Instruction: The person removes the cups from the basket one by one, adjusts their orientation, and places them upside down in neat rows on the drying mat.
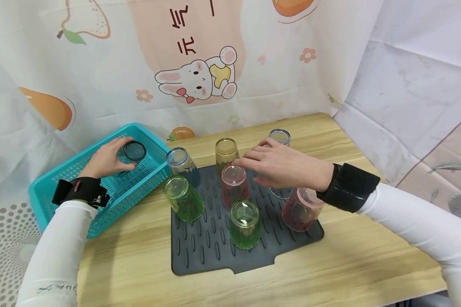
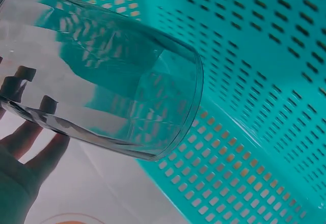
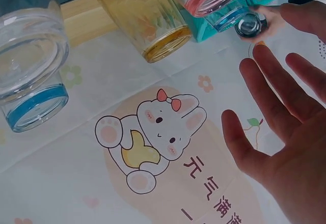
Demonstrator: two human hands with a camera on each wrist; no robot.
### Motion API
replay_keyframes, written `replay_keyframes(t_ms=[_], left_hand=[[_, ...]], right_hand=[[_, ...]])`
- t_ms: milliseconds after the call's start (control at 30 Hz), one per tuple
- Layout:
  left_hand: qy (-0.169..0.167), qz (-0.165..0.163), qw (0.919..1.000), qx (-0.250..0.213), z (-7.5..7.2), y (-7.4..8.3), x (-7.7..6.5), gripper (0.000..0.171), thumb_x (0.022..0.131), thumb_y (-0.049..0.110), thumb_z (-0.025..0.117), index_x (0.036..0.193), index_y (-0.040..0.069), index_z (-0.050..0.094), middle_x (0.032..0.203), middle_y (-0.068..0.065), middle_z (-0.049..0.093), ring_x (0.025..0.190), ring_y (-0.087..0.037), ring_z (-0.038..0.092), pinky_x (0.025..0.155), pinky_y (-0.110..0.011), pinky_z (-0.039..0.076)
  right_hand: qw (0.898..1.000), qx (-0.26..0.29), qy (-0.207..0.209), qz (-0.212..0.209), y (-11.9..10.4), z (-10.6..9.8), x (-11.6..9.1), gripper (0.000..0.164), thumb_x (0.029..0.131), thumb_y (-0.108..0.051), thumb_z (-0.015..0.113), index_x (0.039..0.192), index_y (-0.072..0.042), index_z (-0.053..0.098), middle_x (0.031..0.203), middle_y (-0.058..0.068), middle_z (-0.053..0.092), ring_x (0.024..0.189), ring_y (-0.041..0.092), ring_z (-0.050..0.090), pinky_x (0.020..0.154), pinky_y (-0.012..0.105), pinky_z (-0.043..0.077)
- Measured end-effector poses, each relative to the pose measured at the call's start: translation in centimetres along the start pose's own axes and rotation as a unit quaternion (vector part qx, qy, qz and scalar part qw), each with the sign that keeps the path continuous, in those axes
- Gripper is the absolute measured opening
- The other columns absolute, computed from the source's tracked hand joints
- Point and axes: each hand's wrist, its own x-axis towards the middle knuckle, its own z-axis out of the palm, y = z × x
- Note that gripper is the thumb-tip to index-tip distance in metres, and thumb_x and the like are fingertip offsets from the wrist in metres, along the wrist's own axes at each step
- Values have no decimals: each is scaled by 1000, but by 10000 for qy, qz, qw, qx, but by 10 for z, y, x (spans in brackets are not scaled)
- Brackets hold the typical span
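Observation:
Over the teal basket (image 1: 142,198), my left hand (image 1: 104,158) grips a smoky grey glass tumbler (image 1: 135,151). In the left wrist view the tumbler (image 2: 112,76) lies tilted sideways, its round end toward the basket wall. My right hand (image 1: 278,164) hovers with loosely extended fingers above the glasses on a dark drying mat (image 1: 207,256). Nearest to it are a pink glass (image 1: 234,185), a yellow glass (image 1: 226,149) and a clear glass (image 1: 279,136) behind. The right wrist view shows the spread fingers (image 3: 275,89) holding nothing.
A blue glass (image 1: 184,168) and a green glass (image 1: 184,198) stand by the basket's right side. Another green glass (image 1: 246,224) is at the mat's front, a pink one (image 1: 301,213) at its right. A patterned curtain (image 1: 119,64) hangs behind the wooden table (image 1: 138,264).

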Motion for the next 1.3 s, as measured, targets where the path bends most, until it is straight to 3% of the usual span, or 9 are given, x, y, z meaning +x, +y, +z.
replay_keyframes(t_ms=[267, 300, 367, 500, 533, 633, 800, 1067, 1300], left_hand=[[429, -69, 9963, -743, -12, 6, -5, 71, 78, 9, 77, 140, 2, 43, 133, -28, 45, 114, -46, 45, 87, -61, 39], [475, -77, 9951, -866, -11, 2, -5, 71, 80, 12, 76, 142, 4, 42, 134, -26, 45, 116, -45, 43, 90, -60, 37], [645, 40, 9893, -1311, 4, -33, -3, 70, 83, 18, 76, 144, 10, 42, 137, -19, 45, 123, -39, 42, 98, -54, 36], [980, 19, 9821, -1607, 3, -36, -6, 69, 84, 22, 74, 145, 16, 42, 134, -14, 47, 120, -33, 43, 98, -51, 36], [1061, -1, 9810, -1623, 0, -30, -7, 68, 84, 20, 75, 144, 15, 43, 132, -14, 48, 118, -32, 44, 97, -49, 37], [1220, -244, 9824, -1395, -22, 19, -15, 69, 82, 11, 76, 143, 11, 43, 129, -18, 49, 113, -27, 45, 94, -40, 40], [1464, -281, 9776, -1485, -33, 37, -17, 71, 78, 2, 76, 141, 7, 44, 128, -19, 51, 109, -3, 45, 89, -16, 36], [1744, -3, 9704, -1668, -46, 61, -14, 73, 78, -4, 74, 143, 8, 43, 127, -8, 52, 110, 2, 46, 91, -16, 39], [1733, 463, 9678, -1764, -65, 115, -20, 65, 79, -13, 70, 138, -6, 42, 122, 2, 52, 109, 2, 49, 90, -15, 42]], right_hand=[[9997, 171, 156, -14, 2, -1, -3, 54, 78, -22, 83, 124, -8, 60, 109, 8, 64, 103, 28, 61, 90, 47, 42], [9997, 166, 170, -23, 2, 0, -3, 54, 77, -22, 83, 124, -8, 60, 109, 8, 64, 103, 28, 61, 90, 47, 42], [9997, 149, 188, -37, 2, 0, -5, 53, 77, -22, 83, 123, -8, 61, 108, 8, 64, 102, 27, 61, 90, 47, 42], [9996, 165, 236, -39, 2, 1, -5, 53, 77, -21, 83, 123, -8, 61, 108, 7, 64, 102, 27, 61, 89, 47, 42], [9996, 178, 238, -34, 2, 2, -5, 53, 77, -21, 83, 123, -8, 61, 108, 8, 64, 102, 27, 61, 89, 47, 42], [9994, 259, 248, -13, 2, 2, -6, 52, 77, -21, 83, 123, -9, 61, 110, 7, 64, 103, 27, 61, 90, 48, 42], [9987, 419, 276, 68, 3, 5, -8, 50, 78, -21, 82, 122, -9, 61, 111, 7, 64, 104, 26, 60, 90, 48, 42], [9982, 461, 340, 187, 4, 5, -8, 52, 78, -20, 82, 124, -9, 60, 113, 8, 62, 106, 27, 58, 91, 51, 41], [9979, 438, 449, 171, 4, 5, -9, 53, 78, -20, 83, 124, -9, 59, 114, 9, 61, 107, 27, 58, 92, 52, 40]])
